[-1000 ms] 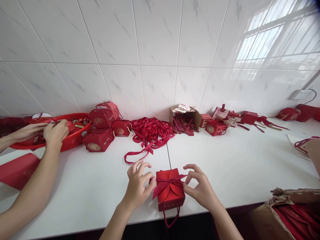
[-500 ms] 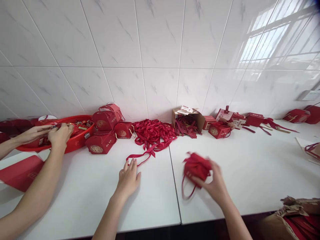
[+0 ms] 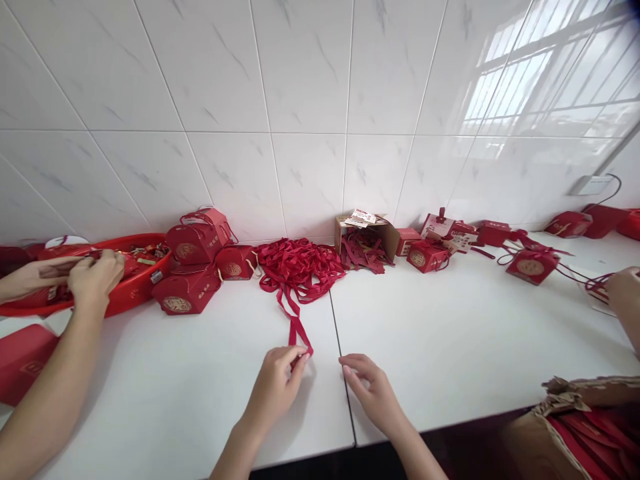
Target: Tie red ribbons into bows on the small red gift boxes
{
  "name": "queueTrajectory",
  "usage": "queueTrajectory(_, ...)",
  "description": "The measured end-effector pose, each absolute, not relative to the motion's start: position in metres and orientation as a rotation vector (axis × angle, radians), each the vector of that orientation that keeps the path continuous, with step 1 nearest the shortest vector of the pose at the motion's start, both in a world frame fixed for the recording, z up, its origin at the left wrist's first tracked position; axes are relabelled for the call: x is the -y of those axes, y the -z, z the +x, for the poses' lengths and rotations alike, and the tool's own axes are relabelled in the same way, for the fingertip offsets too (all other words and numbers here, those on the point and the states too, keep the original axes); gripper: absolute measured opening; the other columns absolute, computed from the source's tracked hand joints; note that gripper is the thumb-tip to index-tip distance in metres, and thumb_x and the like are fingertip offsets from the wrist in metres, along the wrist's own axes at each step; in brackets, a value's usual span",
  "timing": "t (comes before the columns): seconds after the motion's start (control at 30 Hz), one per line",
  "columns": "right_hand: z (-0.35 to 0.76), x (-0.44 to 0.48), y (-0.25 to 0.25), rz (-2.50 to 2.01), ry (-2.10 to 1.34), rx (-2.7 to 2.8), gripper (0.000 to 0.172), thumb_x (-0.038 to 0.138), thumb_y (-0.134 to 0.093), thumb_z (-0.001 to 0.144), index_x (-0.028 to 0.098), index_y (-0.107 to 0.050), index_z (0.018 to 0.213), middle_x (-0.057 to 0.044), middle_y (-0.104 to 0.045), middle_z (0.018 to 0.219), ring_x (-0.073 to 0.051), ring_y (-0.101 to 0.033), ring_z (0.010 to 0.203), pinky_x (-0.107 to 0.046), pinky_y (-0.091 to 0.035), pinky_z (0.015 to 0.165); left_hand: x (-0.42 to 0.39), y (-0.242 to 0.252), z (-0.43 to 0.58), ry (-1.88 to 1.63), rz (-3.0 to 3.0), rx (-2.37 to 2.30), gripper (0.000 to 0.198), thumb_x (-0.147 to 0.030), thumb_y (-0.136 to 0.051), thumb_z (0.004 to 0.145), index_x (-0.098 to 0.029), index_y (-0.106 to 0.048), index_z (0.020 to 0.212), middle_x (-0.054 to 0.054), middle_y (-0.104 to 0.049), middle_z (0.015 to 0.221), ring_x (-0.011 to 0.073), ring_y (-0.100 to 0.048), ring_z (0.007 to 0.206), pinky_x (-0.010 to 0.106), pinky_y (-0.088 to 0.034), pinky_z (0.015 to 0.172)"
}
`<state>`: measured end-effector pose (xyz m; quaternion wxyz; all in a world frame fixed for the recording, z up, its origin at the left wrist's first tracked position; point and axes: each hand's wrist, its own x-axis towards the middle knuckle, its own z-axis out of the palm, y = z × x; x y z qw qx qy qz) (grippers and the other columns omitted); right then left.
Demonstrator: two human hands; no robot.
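Note:
My left hand (image 3: 280,383) pinches the near end of a red ribbon (image 3: 295,325) between thumb and fingers. The ribbon trails back to a tangled heap of red ribbons (image 3: 300,260) by the wall. Just right of the table seam, my right hand (image 3: 369,388) holds nothing, its thumb and fingers a little apart. A small red gift box (image 3: 533,265) with a ribbon bow and gold emblem stands on the right part of the table.
Stacked red boxes (image 3: 187,293) stand left of the heap. A cardboard box (image 3: 391,243) of red strips lies by the wall. At left, a co-worker's hands (image 3: 95,277) reach over a red basin (image 3: 125,300); another person's hand (image 3: 625,297) is at right. A carton (image 3: 540,437) sits lower right.
The red box has left my right hand and stands to the right; that hand has come back toward the middle. My left hand has drawn a ribbon nearer. The view has shifted slightly right.

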<state>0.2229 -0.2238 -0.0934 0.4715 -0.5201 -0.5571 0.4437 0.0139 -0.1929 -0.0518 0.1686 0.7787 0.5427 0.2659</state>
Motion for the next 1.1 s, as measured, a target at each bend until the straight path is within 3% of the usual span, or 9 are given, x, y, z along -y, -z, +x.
queueTrajectory(0.1, 0.206, 0.225, 0.087, -1.174, -1.286, 1.153, 0.042, 0.055, -0.058, 0.084, 0.022, -0.073, 0.104, -0.011, -0.067, 0.110, -0.026, -0.060, 0.103, -0.036, -0.047, 0.085, 0.211, 0.041, 0.035, -0.739, 2.132, -1.356, 0.026, -0.035, -0.038, 0.097, -0.024, -0.059, 0.087, -0.001, -0.066, 0.076, 0.0158, -0.060, 0.070, 0.026, -0.046, 0.067)
queueTrajectory(0.23, 0.200, 0.227, 0.086, -1.053, -1.488, 0.858, 0.033, 0.050, -0.069, 0.078, 0.021, -0.072, 0.093, -0.006, -0.069, 0.094, -0.019, -0.059, 0.089, -0.029, -0.045, 0.078, 0.220, 0.039, 0.048, -0.681, 2.132, -1.253, 0.026, -0.030, -0.037, 0.097, -0.024, -0.059, 0.085, -0.001, -0.066, 0.079, 0.0148, -0.060, 0.071, 0.025, -0.046, 0.067)
queueTrajectory(0.37, 0.201, 0.229, 0.088, -1.028, -1.472, 0.697, 0.030, 0.044, -0.078, 0.071, 0.019, -0.062, 0.078, 0.004, -0.055, 0.070, -0.007, -0.045, 0.060, -0.020, -0.037, 0.059, 0.219, 0.043, 0.049, -0.689, 2.084, -1.248, 0.024, -0.028, -0.038, 0.097, -0.025, -0.062, 0.096, 0.000, -0.069, 0.086, 0.0146, -0.062, 0.074, 0.025, -0.049, 0.070)
queueTrajectory(0.47, 0.200, 0.230, 0.088, -1.072, -1.513, 0.718, 0.037, 0.051, -0.073, 0.074, 0.017, -0.059, 0.069, 0.005, -0.045, 0.059, -0.007, -0.036, 0.052, -0.020, -0.029, 0.050, 0.218, 0.042, 0.051, -0.743, 1.996, -1.274, 0.025, -0.032, -0.040, 0.096, -0.024, -0.063, 0.105, 0.001, -0.070, 0.089, 0.0146, -0.064, 0.075, 0.025, -0.050, 0.070)
queueTrajectory(0.57, 0.198, 0.232, 0.087, -0.971, -1.659, 0.722, 0.040, 0.053, -0.068, 0.077, 0.014, -0.066, 0.072, -0.001, -0.057, 0.066, -0.011, -0.049, 0.061, -0.021, -0.032, 0.051, 0.221, 0.039, 0.055, -0.754, 1.930, -1.213, 0.028, -0.034, -0.040, 0.096, -0.025, -0.064, 0.107, 0.001, -0.070, 0.085, 0.0147, -0.065, 0.076, 0.023, -0.052, 0.070)
queueTrajectory(0.67, 0.199, 0.232, 0.086, -0.753, -1.751, 0.558, 0.031, 0.046, -0.070, 0.078, 0.015, -0.070, 0.082, -0.005, -0.065, 0.077, -0.015, -0.058, 0.072, -0.024, -0.042, 0.061, 0.225, 0.040, 0.058, -0.718, 1.920, -1.195, 0.031, -0.036, -0.040, 0.095, -0.026, -0.060, 0.116, 0.001, -0.067, 0.074, 0.0160, -0.064, 0.071, 0.024, -0.052, 0.065)
queueTrajectory(0.77, 0.205, 0.230, 0.085, -0.673, -1.765, 0.391, 0.022, 0.041, -0.071, 0.078, 0.020, -0.070, 0.086, -0.003, -0.067, 0.083, -0.016, -0.061, 0.078, -0.028, -0.047, 0.071, 0.228, 0.043, 0.057, -0.685, 1.906, -1.201, 0.034, -0.038, -0.039, 0.095, -0.025, -0.051, 0.124, 0.000, -0.063, 0.070, 0.0165, -0.062, 0.067, 0.026, -0.052, 0.064)
queueTrajectory(0.9, 0.216, 0.224, 0.087, -0.768, -1.686, 0.320, 0.024, 0.042, -0.072, 0.077, 0.021, -0.071, 0.090, -0.004, -0.070, 0.091, -0.019, -0.064, 0.085, -0.031, -0.050, 0.077, 0.231, 0.046, 0.052, -0.648, 1.836, -1.183, 0.030, -0.040, -0.035, 0.096, -0.026, -0.043, 0.121, 0.000, -0.060, 0.074, 0.0170, -0.061, 0.072, 0.028, -0.051, 0.071)
queueTrajectory(1.1, 0.245, 0.215, 0.094, -0.810, -1.472, 0.269, 0.016, 0.038, -0.072, 0.078, 0.025, -0.069, 0.088, -0.001, -0.070, 0.086, -0.017, -0.064, 0.073, -0.033, -0.052, 0.070, 0.231, 0.046, 0.030, -0.616, 1.826, -1.233, 0.023, -0.039, -0.036, 0.095, -0.027, -0.042, 0.113, -0.003, -0.052, 0.070, 0.0149, -0.053, 0.065, 0.025, -0.046, 0.065)
